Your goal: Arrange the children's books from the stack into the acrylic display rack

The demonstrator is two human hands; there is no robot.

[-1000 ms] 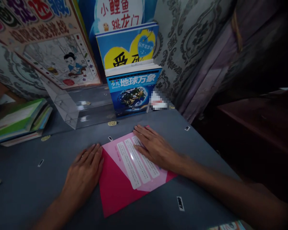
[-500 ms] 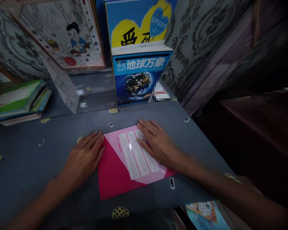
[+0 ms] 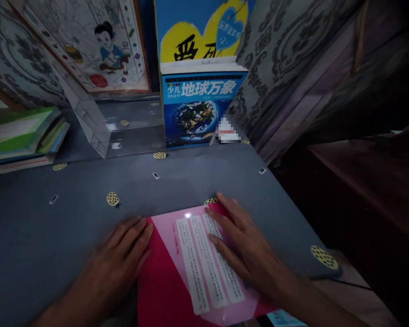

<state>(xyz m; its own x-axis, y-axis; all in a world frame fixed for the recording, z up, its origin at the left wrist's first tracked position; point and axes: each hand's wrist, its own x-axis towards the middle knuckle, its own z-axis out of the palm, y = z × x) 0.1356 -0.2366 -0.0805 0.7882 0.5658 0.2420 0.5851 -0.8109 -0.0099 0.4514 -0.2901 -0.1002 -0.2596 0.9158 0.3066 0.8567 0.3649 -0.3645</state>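
A glossy pink book (image 3: pixel 170 281) lies at the table's near side, with white text panels on its light pink part. Its lower part reaches past the table's front edge. My left hand (image 3: pixel 122 254) is beside its left edge, fingers stretched forward and fingertips touching the upper left corner. Across the book's right side rests my right hand (image 3: pixel 245 245), fingers spread, some tips beyond the top edge. The thumb lies by the text. Part of the book's right side is hidden under that hand.
At the back stand a blue book (image 3: pixel 191 113) with a globe and a blue-and-yellow book (image 3: pixel 184 18). A clear acrylic stand (image 3: pixel 95 131) is left of them. Several stacked books (image 3: pixel 23 136) lie far left. A blue picture cover (image 3: pixel 286 318) shows below the table (image 3: pixel 191 181).
Both hands and the pink book have moved toward me, so the book now overhangs the table's front edge. My right hand's fingers have spread wider. The view has shifted slightly.
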